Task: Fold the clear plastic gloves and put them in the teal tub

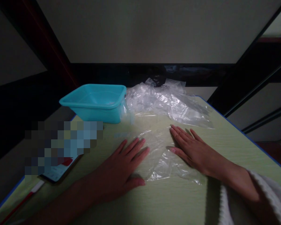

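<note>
A clear plastic bag (158, 156) lies spread on the pale green tabletop (173, 206), with wrinkles toward its near edge. My left hand (125, 167) rests at the bag's left side, palm down, fingers spread and holding nothing. On the right side, my right hand (189, 150) is laid out with its fingertips on the plastic and its thumb apart. Beyond both hands is a crumpled heap of clear plastic bags (164, 98). Some of the sheet's outline is hard to make out against the table.
A turquoise plastic basin (100, 107) stands at the back left, beside the heap. Nearer on the left lies a phone (57, 172), partly blurred out, with a red and white cable (35, 189). The table has a blue edge (255, 143); a wall panel (150, 34) rises behind.
</note>
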The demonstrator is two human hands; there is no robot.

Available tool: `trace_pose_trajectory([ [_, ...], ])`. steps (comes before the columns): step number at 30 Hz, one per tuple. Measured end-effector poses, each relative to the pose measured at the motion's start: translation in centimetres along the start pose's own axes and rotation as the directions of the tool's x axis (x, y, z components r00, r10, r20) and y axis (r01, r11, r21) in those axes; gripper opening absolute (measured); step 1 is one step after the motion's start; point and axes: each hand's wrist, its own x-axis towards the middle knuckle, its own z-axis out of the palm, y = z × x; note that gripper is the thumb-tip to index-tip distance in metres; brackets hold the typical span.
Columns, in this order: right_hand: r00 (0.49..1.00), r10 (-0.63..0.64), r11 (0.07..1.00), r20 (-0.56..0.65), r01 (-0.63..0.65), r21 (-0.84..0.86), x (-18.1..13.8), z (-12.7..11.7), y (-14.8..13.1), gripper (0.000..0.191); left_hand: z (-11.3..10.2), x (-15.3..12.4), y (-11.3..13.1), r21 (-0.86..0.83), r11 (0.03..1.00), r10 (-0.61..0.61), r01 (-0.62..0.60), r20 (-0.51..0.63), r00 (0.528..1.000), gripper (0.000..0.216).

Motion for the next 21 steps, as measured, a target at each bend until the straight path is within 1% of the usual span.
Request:
trace_pose_trajectory([
  [2, 1.000, -0.003, 1.000, -0.025, 0.003, 0.004, 0.0, -0.2, -0.2, 0.077, -0.2, -0.1, 0.1, 0.004, 0.999, 0.047, -0.047, -0.049, 0.998, 0.068],
  [5, 0.999, -0.033, 0.998, -0.043, 0.036, 0.048, 0.0, -0.5, -0.5, 0.071, -0.5, -0.1, 0.5, 0.000, 0.988, 0.152, -0.153, -0.101, 0.983, 0.070],
  [7, 0.997, -0.061, 0.995, -0.052, 0.064, 0.077, 0.0, -0.6, -0.7, 0.069, -0.6, 0.0, 0.9, -0.010, 0.977, 0.212, -0.215, -0.100, 0.972, 0.072],
  [9, 0.994, -0.085, 0.992, -0.065, 0.091, 0.088, 0.1, -0.5, -1.0, 0.069, -0.6, 0.2, 1.2, -0.027, 0.970, 0.241, -0.243, -0.067, 0.968, 0.073],
  [13, 0.987, -0.133, 0.986, -0.090, 0.141, 0.091, 0.2, 0.0, -1.7, 0.067, -0.4, 0.4, 1.5, -0.068, 0.969, 0.237, -0.237, -0.006, 0.972, 0.072],
  [17, 0.986, -0.158, 0.984, -0.048, 0.161, 0.077, 0.4, 0.1, -1.9, 0.070, -0.3, 0.3, 1.5, -0.093, 0.973, 0.214, -0.212, 0.012, 0.977, 0.071],
  [21, 0.989, -0.148, 0.986, -0.019, 0.149, 0.078, 0.4, 0.1, -1.7, 0.074, -0.3, 0.2, 1.5, -0.095, 0.974, 0.208, -0.204, 0.031, 0.978, 0.070],
])
